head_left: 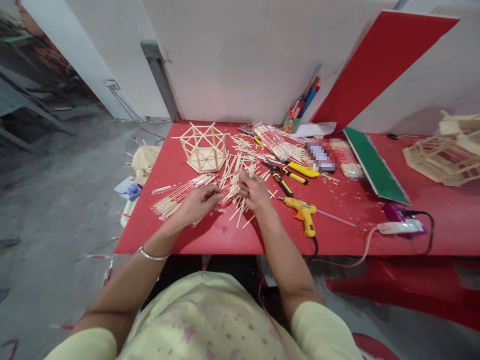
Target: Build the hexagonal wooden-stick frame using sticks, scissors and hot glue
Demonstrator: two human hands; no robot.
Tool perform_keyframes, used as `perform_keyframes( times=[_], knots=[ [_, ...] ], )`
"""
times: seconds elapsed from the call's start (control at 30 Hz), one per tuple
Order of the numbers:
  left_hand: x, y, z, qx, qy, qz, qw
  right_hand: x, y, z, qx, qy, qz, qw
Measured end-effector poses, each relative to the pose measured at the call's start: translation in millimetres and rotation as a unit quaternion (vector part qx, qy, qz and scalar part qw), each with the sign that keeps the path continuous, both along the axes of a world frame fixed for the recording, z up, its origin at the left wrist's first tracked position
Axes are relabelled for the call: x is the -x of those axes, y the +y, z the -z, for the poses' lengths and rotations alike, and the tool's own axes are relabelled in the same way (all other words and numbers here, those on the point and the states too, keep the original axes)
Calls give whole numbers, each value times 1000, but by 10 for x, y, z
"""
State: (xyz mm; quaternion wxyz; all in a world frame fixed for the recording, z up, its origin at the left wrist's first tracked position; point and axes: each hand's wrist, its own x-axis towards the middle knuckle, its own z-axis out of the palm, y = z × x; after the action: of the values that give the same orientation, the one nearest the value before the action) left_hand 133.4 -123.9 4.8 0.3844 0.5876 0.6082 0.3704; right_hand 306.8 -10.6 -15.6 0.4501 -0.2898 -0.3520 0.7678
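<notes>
My left hand (pixel 200 202) is closed, thumb and fingertips brought together beside a clear plastic pack of wooden sticks (pixel 174 200). What it pinches, if anything, is too small to make out. Over a loose pile of wooden sticks (pixel 234 180), my right hand (pixel 255 191) has its fingers curled in, thumb uppermost. Whatever lies inside that grip blends with the sticks behind it. Beyond both hands stands a many-sided frame of glued sticks (pixel 205 150) on a flat wooden base.
Right of the pile lie yellow-and-black pliers (pixel 281 180), a yellow cutter (pixel 303 169) and a yellow glue gun (pixel 305 215) with its cord. A green board (pixel 377 165) leans farther right, near another wooden frame (pixel 442 155). A pen cup (pixel 290 122) stands by the wall.
</notes>
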Motion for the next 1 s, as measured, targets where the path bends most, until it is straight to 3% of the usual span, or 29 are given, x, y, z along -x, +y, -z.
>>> perform_keyframes(
  times=[0.07,0.13,0.3,0.4,0.5,0.6,0.73,0.9,1.0],
  knots=[
    [-63,-47,22,22,-24,14,999,-38,23,-33,-8,10,59,998],
    [-89,-82,50,14,-23,-1,1000,-21,0,-39,-14,9,65,998],
    [-88,-66,74,-10,-42,-68,997,148,-179,24,-3,-17,-68,998],
    [-77,-52,47,13,-89,-55,994,112,-166,7,16,10,-76,997],
    [-76,-60,23,32,-99,-31,994,-8,-60,-50,26,76,-23,997],
    [-109,-30,31,74,-135,1,988,-42,-23,-65,29,68,-13,997],
    [-205,117,89,22,-196,-48,979,122,-154,19,23,20,-81,996],
    [-328,270,212,-15,-265,-73,961,238,-235,99,19,22,-48,998],
    [-375,279,248,-25,-282,-84,955,198,-196,90,33,10,-63,997]
  ],
)
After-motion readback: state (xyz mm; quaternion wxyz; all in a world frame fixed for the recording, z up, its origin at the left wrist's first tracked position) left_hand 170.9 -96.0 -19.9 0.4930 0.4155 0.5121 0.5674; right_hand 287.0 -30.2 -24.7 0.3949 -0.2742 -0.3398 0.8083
